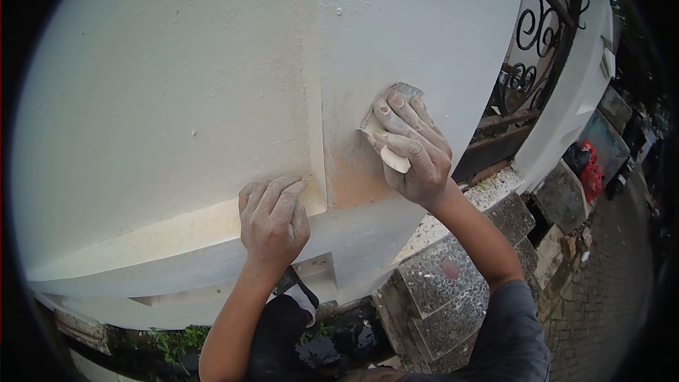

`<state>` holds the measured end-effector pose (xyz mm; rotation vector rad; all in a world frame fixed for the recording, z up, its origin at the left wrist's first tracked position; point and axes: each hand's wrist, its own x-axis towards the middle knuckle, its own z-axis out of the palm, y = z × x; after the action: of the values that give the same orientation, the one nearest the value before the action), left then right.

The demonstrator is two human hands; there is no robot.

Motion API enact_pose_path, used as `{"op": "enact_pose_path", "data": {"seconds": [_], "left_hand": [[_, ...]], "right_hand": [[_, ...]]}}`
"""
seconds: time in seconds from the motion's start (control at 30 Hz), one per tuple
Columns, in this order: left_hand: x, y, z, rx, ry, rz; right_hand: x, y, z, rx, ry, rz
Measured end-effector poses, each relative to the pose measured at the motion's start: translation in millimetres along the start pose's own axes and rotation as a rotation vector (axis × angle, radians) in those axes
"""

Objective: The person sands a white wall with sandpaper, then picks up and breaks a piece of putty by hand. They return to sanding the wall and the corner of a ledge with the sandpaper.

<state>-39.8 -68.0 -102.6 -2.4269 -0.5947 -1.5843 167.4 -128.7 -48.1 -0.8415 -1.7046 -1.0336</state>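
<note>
My right hand (414, 138), coated in pale dust, presses a folded piece of sandpaper (409, 89) against the white wall (417, 21). Grey printing shows on the paper's upper edge, and a pale flap (395, 160) sticks out below the thumb. Just under that hand, the wall has a worn orange-brown patch (361, 182). My left hand (274, 216), dusty as well, rests on the ledge (191, 221) beneath the recessed panel (177, 99). Its fingers are slightly bent over the ledge and hold nothing.
A black wrought-iron fence (530, 64) stands to the right. Below are stone-faced blocks (445, 276) and a water-filled ditch (353, 336) with weeds, close to my foot (303, 298). A red plastic bag (591, 177) lies by the paved lane (601, 297).
</note>
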Motion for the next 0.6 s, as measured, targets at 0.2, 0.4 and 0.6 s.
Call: {"op": "enact_pose_path", "data": {"seconds": [0.2, 0.4, 0.6], "left_hand": [[2, 0, -6, 0.001, -0.044, 0.005], [2, 1, -3, 0.001, -0.049, -0.006], [2, 2, -5, -0.013, -0.072, -0.007]], "right_hand": [[-59, 2, -3, 0.095, -0.275, -0.148], [-29, -2, -1, 0.004, -0.011, 0.017], [-40, 14, -10, -0.021, -0.115, -0.091]]}}
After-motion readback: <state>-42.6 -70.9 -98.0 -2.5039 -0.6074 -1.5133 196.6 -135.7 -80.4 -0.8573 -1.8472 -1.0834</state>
